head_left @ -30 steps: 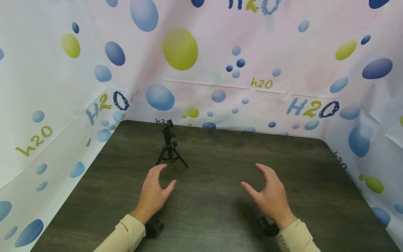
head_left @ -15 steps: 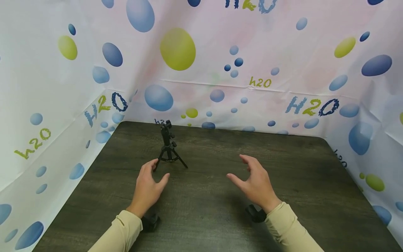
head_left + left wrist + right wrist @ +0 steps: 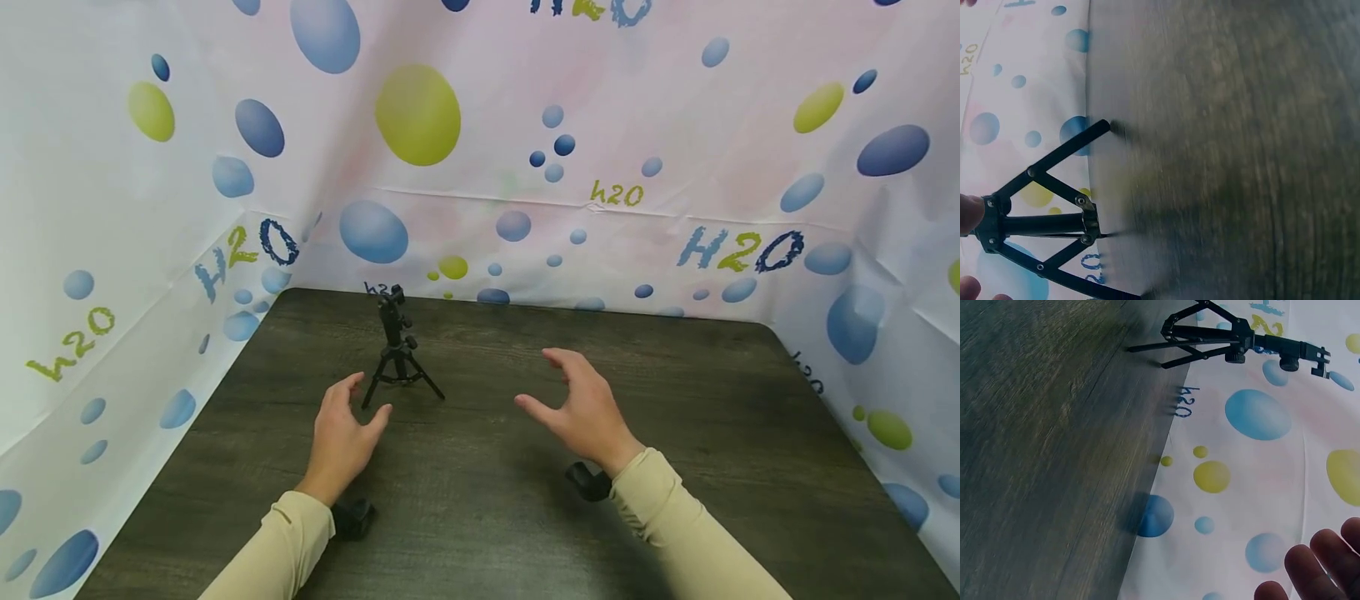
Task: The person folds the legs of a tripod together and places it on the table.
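A small black tripod point(image 3: 397, 342) stands upright on three spread legs, left of the middle of the dark table. My left hand point(image 3: 341, 433) hovers just in front of it, thumb and fingers apart, holding nothing. In the left wrist view the tripod's legs point(image 3: 1054, 225) show large, with fingertips at that view's left edge. Farther right, my right hand point(image 3: 581, 408) is held over the table, its thumb and fingers spread in a C shape around nothing. The right wrist view has the tripod point(image 3: 1241, 339) at the top and several fingertips point(image 3: 1310, 569) at the lower right.
The dark wood-grain table point(image 3: 480, 517) fills the lower part of the head view. A white sheet point(image 3: 480, 200) printed with blue and green dots and "H2O" rises along its back and sides. Black cameras point(image 3: 588, 482) sit under both wrists.
The right hand has moved left and forward, toward the tripod. My left hand has shifted slightly left and forward. The tripod stays where it was, and the head view has turned a little.
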